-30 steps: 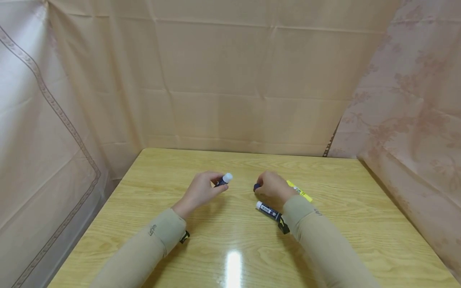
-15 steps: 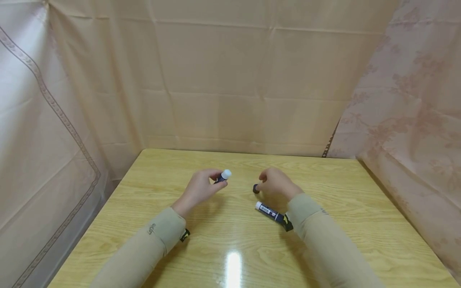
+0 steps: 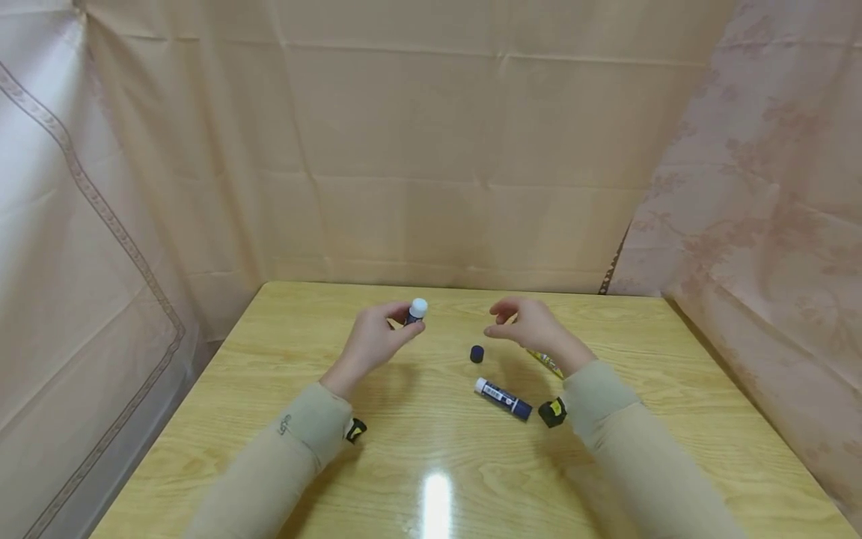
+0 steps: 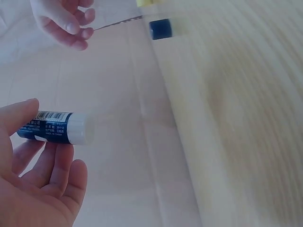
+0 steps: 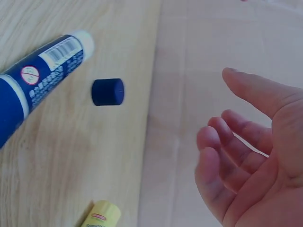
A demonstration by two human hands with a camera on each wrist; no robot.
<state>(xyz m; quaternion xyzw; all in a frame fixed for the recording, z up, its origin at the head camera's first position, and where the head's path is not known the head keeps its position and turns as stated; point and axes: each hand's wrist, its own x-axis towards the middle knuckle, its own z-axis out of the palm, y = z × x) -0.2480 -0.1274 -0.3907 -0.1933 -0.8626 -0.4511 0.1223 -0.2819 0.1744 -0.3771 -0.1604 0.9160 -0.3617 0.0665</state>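
My left hand (image 3: pixel 373 340) holds a dark blue glue stick (image 4: pixel 53 127) above the table, pinched between thumb and fingers. Its white end (image 3: pixel 418 308) points up and away; the other end is hidden by the hand in the head view. A dark blue cap (image 3: pixel 477 354) stands on the table, between the two hands. Over the table to the right of the cap, my right hand (image 3: pixel 532 327) hovers with fingers loosely bent and nothing in them. A second blue glue stick (image 3: pixel 503 400), white at one end and dark-capped at the other, lies nearer to me.
A yellow tube (image 3: pixel 547 363) lies on the table beneath the right hand, and its end also shows in the right wrist view. The wooden table (image 3: pixel 269 449) reaches back to a beige cloth (image 3: pixel 404 165). More cloth hangs at both sides.
My right hand has let go of the cap, leaving it on the table, and has lifted up and to the right. My left hand has risen slightly, and the glue stick has tipped more upright.
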